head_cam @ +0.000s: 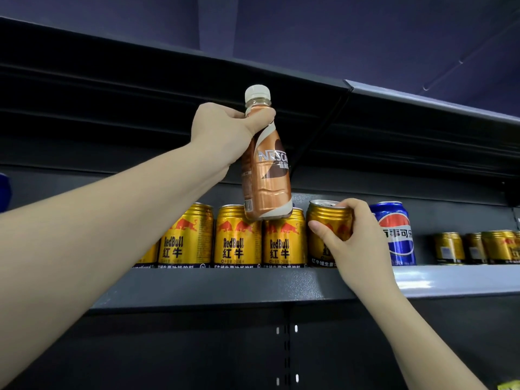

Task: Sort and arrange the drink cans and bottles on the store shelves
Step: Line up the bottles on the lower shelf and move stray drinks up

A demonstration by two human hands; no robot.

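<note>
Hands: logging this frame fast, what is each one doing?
Left hand: holds the coffee bottle by its neck.
Right hand: grips a gold Red Bull can.

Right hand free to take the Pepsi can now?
Probably not yet: the right hand grips a gold Red Bull can directly beside the Pepsi can. Nothing blocks the Pepsi can's front.

Glossy gold metal on the Red Bull cans (237,237) along the shelf's front edge (253,288). Shiny coppery plastic film round the coffee bottle (266,175), matt white plastic cap (257,92). Slick blue metal on the Pepsi can (396,235). Matt, faintly speckled grey painted metal shelf.
</note>
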